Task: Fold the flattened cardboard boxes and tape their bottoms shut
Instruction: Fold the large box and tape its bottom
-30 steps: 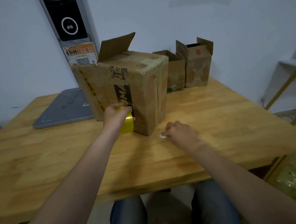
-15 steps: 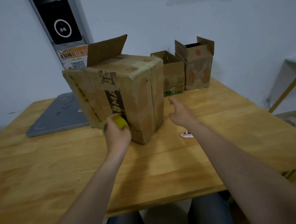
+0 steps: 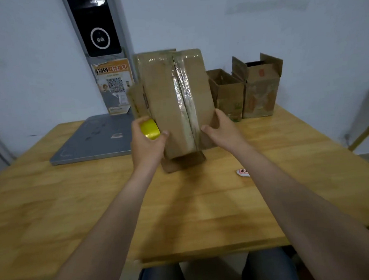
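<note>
A big cardboard box (image 3: 166,102) stands tipped up in the middle of the wooden counter (image 3: 76,209), with its closed end facing the person. A shiny strip of clear tape (image 3: 184,97) runs down the middle of that end, over the line where the flaps meet. The box's low end is down at the counter. The left hand (image 3: 146,146) is at the box's left side, and its fingers are curled round a yellow roll of tape (image 3: 150,129). The right hand (image 3: 221,131) grips the box's right edge, with the thumb on the front and the fingers wrapped round the side. A small white tag (image 3: 243,172) with red marks lies on the counter near the right arm. Two smaller open boxes (image 3: 260,93) stand side by side at the back, by the wall. A flat grey slab (image 3: 93,140) lies on the left.
</note>
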### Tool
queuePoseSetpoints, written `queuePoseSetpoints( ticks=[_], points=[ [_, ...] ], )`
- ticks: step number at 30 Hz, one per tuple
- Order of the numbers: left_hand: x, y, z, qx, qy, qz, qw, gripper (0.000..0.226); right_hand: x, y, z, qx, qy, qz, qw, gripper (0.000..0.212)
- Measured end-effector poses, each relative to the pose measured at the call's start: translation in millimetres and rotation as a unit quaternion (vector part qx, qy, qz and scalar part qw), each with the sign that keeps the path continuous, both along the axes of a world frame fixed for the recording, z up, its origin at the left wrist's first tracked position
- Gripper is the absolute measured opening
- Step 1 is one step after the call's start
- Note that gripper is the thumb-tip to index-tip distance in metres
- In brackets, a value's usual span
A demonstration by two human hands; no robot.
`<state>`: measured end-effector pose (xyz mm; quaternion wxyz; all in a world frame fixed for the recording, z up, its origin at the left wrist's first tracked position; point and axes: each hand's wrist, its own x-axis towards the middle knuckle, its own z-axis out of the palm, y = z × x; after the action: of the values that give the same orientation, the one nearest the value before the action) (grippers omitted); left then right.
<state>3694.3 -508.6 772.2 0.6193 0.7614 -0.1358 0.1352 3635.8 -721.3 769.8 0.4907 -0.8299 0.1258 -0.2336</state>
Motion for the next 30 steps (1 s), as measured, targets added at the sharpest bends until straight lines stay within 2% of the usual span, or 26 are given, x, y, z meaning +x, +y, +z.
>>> queuePoseSetpoints(
  ticks=[4,7,10,14,18,27,30],
  points=[
    [13,18,45,-0.013,-0.021,-0.012,1.0,0.054,-29,24,45,-0.121,-0.014,-0.057,0.991,0.051],
    [20,28,63,0.008,-0.016,-0.023,1.0,0.051,-41,35,63,-0.197,0.011,-0.091,0.976,0.063],
    [28,32,64,0.027,-0.008,-0.022,0.999,0.049,-44,40,66,-0.252,0.06,-0.096,0.961,0.061],
    [33,27,41,0.111,0.027,-0.04,0.993,0.048,-40,39,49,-0.229,0.131,-0.053,0.963,0.052],
    [43,20,28,0.099,0.042,-0.049,0.993,0.047,-36,31,43,-0.17,0.142,-0.026,0.975,0.059],
    [42,23,38,0.186,0.022,-0.018,0.982,0.045,-33,37,47,-0.243,0.179,-0.077,0.95,0.063],
    [31,31,54,0.154,-0.009,-0.001,0.988,0.035,-41,38,55,-0.267,0.215,-0.099,0.934,0.067]
  ],
)
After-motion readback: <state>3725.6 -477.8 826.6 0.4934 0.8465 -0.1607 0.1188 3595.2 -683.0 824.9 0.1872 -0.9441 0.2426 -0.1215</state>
